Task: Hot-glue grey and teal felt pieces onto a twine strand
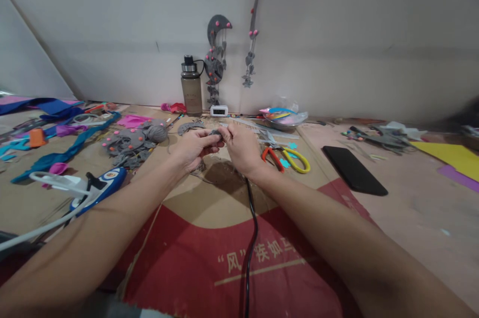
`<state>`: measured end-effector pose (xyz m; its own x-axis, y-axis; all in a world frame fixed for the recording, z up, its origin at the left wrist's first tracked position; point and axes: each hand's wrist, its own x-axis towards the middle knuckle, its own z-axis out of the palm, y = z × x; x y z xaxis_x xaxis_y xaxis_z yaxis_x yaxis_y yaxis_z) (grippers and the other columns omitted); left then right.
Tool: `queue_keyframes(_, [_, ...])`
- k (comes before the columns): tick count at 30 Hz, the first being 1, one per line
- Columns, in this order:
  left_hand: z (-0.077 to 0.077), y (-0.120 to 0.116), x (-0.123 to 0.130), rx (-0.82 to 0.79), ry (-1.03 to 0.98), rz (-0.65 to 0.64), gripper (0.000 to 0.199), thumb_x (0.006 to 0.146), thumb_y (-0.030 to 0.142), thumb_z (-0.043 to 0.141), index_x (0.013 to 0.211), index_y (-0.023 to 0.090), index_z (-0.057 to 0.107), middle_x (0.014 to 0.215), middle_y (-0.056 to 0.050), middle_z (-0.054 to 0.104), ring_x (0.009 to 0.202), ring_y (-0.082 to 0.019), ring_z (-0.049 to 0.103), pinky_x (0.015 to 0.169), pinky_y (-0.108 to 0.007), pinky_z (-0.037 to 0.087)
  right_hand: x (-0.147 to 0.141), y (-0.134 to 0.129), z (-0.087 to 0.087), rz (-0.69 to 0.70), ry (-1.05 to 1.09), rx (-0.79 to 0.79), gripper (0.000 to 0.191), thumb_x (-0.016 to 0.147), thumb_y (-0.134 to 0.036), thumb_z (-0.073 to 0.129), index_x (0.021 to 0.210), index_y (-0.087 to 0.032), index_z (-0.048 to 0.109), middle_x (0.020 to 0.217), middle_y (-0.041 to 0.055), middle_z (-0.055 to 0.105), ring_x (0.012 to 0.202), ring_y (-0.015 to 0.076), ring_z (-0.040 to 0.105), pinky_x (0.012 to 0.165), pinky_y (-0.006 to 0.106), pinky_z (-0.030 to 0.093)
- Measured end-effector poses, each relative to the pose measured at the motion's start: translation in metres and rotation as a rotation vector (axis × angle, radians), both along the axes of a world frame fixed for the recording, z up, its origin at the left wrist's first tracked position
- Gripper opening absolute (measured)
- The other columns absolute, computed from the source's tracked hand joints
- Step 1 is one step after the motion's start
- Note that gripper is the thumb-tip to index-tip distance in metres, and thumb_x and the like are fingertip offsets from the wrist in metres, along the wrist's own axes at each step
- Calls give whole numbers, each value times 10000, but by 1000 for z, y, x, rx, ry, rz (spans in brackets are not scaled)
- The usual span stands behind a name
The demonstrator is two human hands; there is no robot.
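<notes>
My left hand (196, 148) and my right hand (241, 147) meet over the cardboard. Between their fingertips they pinch a small dark grey piece (216, 132), perhaps felt; its shape is mostly covered by the fingers. Below my left hand lies some loose grey yarn (198, 170). A black cable (251, 208) runs from under my right wrist toward me, and its far end is hidden. Just right of my right hand are scissors with red and yellow handles (299, 160). Behind my left hand rests a grey felt piece (190, 126).
Left are grey felt shapes with pink dots (129, 143), teal strips (67, 153) and a blue-and-white device (108, 185) with a white cord. A bottle (192, 91) and small clock (219, 111) stand at the wall, under hanging felt ornaments (214, 66). A black phone (354, 169) lies right.
</notes>
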<state>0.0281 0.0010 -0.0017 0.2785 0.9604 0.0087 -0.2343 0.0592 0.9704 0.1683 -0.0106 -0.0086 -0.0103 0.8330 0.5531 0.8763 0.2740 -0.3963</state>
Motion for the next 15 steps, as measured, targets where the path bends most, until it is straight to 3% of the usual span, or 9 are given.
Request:
queue_keyframes(6, [2, -3, 1, 10, 29, -7, 145, 599, 204, 752, 691, 119, 679, 665, -30, 624, 585, -81, 558, 550, -193, 449, -1, -1, -4, 25, -56, 48, 366, 950, -436, 374, 810, -197, 613, 784, 70, 630, 637, 167, 482, 582, 299, 215])
queue_keyframes(9, [2, -4, 2, 30, 68, 6, 94, 605, 184, 703, 662, 123, 660, 645, -14, 606, 543, -68, 523, 542, -197, 446, 0, 0, -4, 107, -47, 53, 353, 953, -423, 369, 780, -198, 579, 775, 59, 613, 657, 165, 479, 587, 295, 229])
queue_keyframes(13, [2, -1, -1, 38, 111, 55, 84, 627, 206, 642, 654, 127, 643, 639, -24, 621, 539, -76, 536, 520, -195, 421, 1, 4, -4, 331, 163, 24, 418, 968, -435, 288, 698, -201, 505, 678, 13, 549, 636, 141, 459, 611, 274, 283])
queue_keyframes(15, [2, 2, -2, 33, 123, 98, 89, 617, 209, 633, 650, 126, 636, 668, -39, 642, 554, -82, 552, 500, -190, 394, 0, 5, -3, 378, 281, 16, 395, 964, -413, 292, 694, -199, 486, 670, 3, 533, 640, 134, 462, 630, 267, 309])
